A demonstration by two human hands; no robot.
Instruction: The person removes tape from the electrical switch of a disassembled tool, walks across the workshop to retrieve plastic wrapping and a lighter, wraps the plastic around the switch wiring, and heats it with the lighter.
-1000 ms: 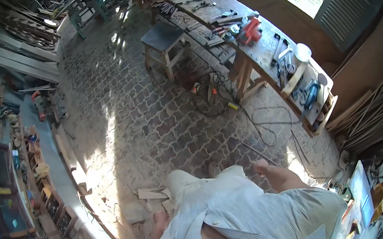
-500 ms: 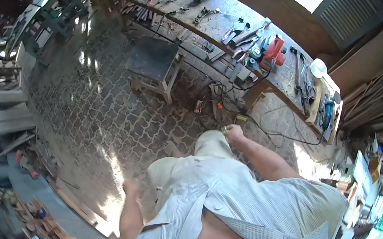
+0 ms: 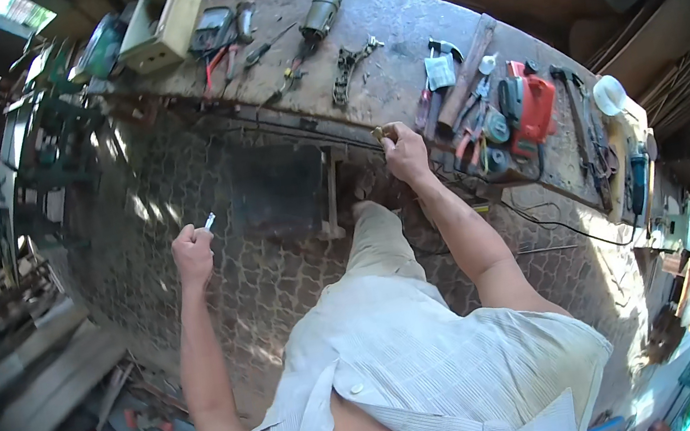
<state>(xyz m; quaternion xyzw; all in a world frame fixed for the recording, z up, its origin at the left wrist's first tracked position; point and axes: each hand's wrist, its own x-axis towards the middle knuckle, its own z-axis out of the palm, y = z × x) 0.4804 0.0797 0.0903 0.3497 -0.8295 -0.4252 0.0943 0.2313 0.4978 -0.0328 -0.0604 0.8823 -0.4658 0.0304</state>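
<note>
My left hand (image 3: 193,256) is closed over the paved floor, left of a dark-topped stool (image 3: 278,192). Out of its fingers sticks a small whitish, metallic-looking stick-shaped piece (image 3: 210,221). At the near edge of the workbench (image 3: 413,15), my right hand (image 3: 406,154) pinches a small brass-coloured piece (image 3: 377,134), whose exact kind is too small to make out. Nearest to that hand on the bench are a jointed metal part (image 3: 348,75), a screwdriver with a reddish handle (image 3: 424,110) and a long wooden bar (image 3: 467,74).
Farther left on the bench stand a wooden box (image 3: 163,26) and a grey-green power tool (image 3: 322,11). Toward the right lie a red power tool (image 3: 533,106), pliers (image 3: 463,142) and a white bowl-like thing (image 3: 610,95). A black cable (image 3: 558,222) hangs below. Boards (image 3: 36,373) lie at left.
I have come closer to the bench. Both hands have risen and moved forward, the right one from beside my knee to the bench edge. The left hand's piece now shows.
</note>
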